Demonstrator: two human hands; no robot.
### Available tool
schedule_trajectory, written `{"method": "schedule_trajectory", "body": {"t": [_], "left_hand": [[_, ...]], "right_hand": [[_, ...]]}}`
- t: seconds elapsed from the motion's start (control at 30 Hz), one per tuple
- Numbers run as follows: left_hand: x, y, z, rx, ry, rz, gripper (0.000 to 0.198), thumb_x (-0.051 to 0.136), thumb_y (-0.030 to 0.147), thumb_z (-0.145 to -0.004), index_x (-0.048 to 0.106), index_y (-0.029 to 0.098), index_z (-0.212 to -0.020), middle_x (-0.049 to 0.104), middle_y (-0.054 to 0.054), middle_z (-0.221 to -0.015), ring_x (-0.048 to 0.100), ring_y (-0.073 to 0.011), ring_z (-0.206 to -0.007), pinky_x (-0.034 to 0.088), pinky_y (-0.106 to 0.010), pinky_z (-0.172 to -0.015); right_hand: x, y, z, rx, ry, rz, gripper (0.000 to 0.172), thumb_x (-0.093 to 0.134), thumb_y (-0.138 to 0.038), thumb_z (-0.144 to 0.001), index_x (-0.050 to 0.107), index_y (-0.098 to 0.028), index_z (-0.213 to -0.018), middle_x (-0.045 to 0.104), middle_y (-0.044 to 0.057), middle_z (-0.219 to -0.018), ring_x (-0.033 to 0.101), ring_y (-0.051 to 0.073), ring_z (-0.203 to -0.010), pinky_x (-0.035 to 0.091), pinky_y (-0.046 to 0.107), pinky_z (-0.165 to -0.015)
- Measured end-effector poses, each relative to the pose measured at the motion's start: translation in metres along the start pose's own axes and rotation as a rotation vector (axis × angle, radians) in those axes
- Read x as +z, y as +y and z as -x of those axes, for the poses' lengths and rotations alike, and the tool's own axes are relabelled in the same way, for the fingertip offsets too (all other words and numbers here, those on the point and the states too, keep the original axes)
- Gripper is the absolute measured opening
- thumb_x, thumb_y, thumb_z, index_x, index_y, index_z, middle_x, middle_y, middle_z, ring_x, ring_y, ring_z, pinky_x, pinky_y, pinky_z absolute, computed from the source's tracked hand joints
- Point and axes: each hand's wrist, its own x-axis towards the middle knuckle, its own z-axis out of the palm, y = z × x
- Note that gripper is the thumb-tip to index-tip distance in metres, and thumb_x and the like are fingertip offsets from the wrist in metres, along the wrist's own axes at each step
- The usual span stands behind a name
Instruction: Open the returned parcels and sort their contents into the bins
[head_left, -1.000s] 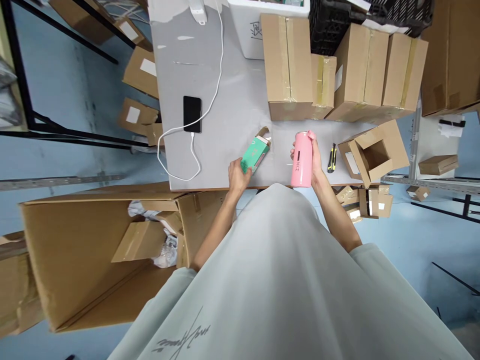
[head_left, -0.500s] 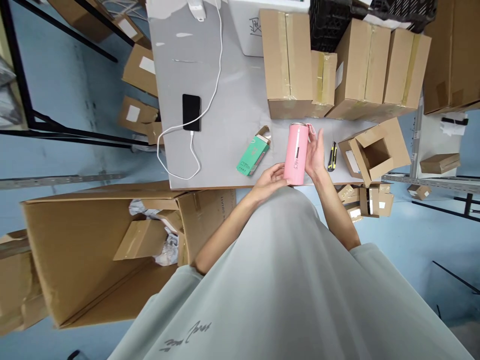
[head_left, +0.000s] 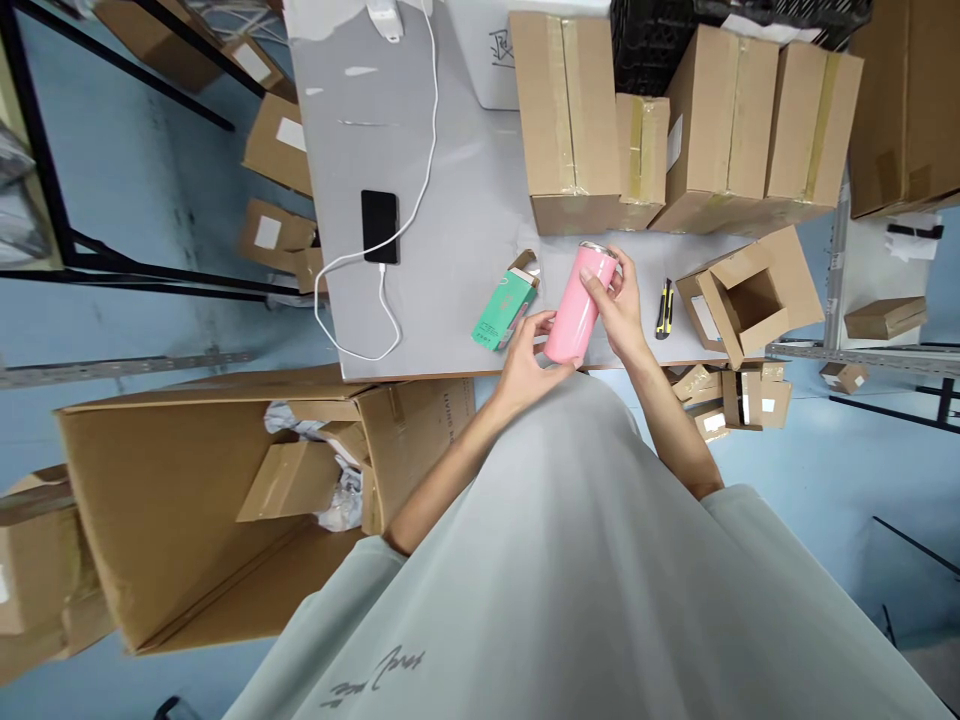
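Over the near edge of the grey bench (head_left: 450,150), a tilted pink bottle (head_left: 571,310) is held in both grips: left hand (head_left: 529,365) closed round its base, right hand (head_left: 621,305) round its top. Just left of it lies a green carton (head_left: 504,312).

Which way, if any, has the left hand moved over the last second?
Yes. The left hand left the green box and went right to the pink bottle.
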Motion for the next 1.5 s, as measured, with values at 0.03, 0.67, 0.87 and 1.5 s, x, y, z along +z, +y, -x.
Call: {"method": "schedule_trajectory", "body": {"t": [0.03,0.67,0.87,1.5], "left_hand": [[-0.002,-0.002,-0.001,-0.019,-0.032,0.067,0.093,0.096,0.061,-0.080,0.059,0.031,-0.159,0.055,-0.016,-0.174,0.060,-0.0376,-0.155,0.058,-0.052,-0.122],[-0.012,-0.002,0.001,-0.194,-0.187,0.284,0.083,0.102,0.061,-0.076,0.074,0.024,-0.145,0.075,-0.015,-0.154,0.069,-0.0383,-0.146,0.060,-0.052,-0.122],[-0.019,0.003,0.003,-0.283,-0.388,0.516,0.078,0.100,0.061,-0.083,0.076,0.026,-0.148,0.074,-0.015,-0.157,0.070,-0.0385,-0.148,0.058,-0.052,-0.123],[-0.020,-0.007,0.008,-0.188,-0.211,0.295,0.085,0.102,0.065,-0.078,0.073,0.026,-0.148,0.076,-0.014,-0.151,0.076,-0.0346,-0.136,0.063,-0.052,-0.118]], "right_hand": [[0.000,-0.002,0.001,0.022,-0.024,-0.005,0.094,0.087,-0.087,-0.085,0.056,-0.039,-0.160,0.064,0.010,-0.163,0.057,0.035,-0.160,0.065,0.048,-0.120],[-0.004,-0.016,0.012,0.079,-0.055,-0.045,0.087,0.079,-0.094,-0.085,0.068,-0.033,-0.146,0.081,0.008,-0.139,0.071,0.033,-0.139,0.066,0.044,-0.113],[0.003,-0.018,0.017,0.145,-0.014,-0.401,0.075,0.080,-0.089,-0.089,0.075,-0.031,-0.136,0.087,0.008,-0.128,0.079,0.035,-0.133,0.072,0.048,-0.104],[-0.005,0.005,0.009,0.078,0.069,-0.318,0.071,0.091,-0.083,-0.083,0.076,-0.030,-0.128,0.086,0.006,-0.127,0.075,0.034,-0.140,0.068,0.050,-0.116]]}}
